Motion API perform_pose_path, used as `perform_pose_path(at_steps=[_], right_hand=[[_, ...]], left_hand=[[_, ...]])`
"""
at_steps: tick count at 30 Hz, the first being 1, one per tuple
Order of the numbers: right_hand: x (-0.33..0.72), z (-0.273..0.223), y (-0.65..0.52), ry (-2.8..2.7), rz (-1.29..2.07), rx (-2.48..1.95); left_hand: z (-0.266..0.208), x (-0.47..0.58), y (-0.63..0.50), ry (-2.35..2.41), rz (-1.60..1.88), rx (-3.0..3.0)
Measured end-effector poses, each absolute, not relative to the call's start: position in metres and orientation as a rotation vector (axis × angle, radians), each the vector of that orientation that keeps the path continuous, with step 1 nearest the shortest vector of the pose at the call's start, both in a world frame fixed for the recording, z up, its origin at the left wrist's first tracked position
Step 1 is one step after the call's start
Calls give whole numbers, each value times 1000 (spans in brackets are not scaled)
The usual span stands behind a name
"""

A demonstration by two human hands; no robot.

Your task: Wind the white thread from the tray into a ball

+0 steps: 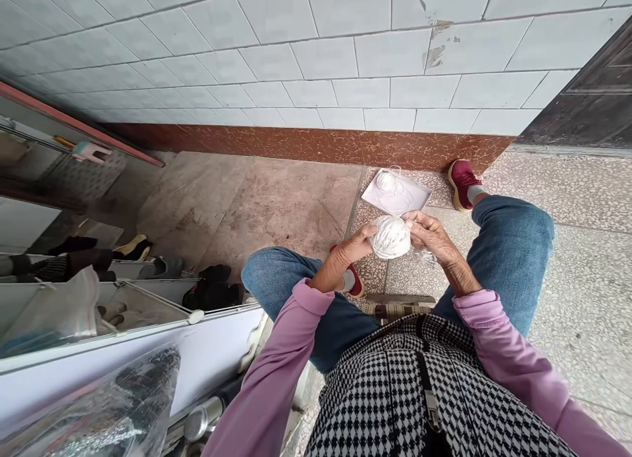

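Note:
A white ball of string or yarn (390, 238) is held up between my two hands, over the gap between my knees. My left hand (356, 245) grips its left side, thumb on top. At the ball's right edge, my right hand (430, 237) has its fingers closed in a pinch on what looks like clear plastic wrapping (425, 257), which hangs below the fingers. Beyond the hands, a shallow white box (419, 195) lies on the floor. In it sits another white ball of string (386, 182) with loose loops around it.
A tiled wall (326, 55) with a brown base runs along the far side. At left stands a shoe rack (162, 295) holding several shoes and plastic bags. A dark door (597, 95) is at upper right. My red shoe (463, 180) rests near the box.

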State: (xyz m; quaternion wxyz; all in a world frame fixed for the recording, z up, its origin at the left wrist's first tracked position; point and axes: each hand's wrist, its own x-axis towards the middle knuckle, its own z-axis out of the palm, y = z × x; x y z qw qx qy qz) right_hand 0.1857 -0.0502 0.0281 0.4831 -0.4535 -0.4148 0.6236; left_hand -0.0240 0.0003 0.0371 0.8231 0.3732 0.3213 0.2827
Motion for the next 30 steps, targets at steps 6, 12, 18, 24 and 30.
perform_pose_path(at_steps=[6, 12, 18, 24, 30], right_hand=[[202, 3, -65, -1117, 1626, -1175], [204, -21, -69, -1242, 1670, -1205], [205, -45, -71, -1306, 1662, -1282], [204, -66, -72, -1236, 1568, -1495], [188, -48, -52, -1272, 1381, -1379]], left_hand=[[44, -34, 10, 601, 640, 679], [57, -47, 13, 618, 767, 608], [69, -57, 24, 668, 965, 559], [77, -65, 27, 641, 1089, 535], [74, -57, 24, 640, 973, 534]])
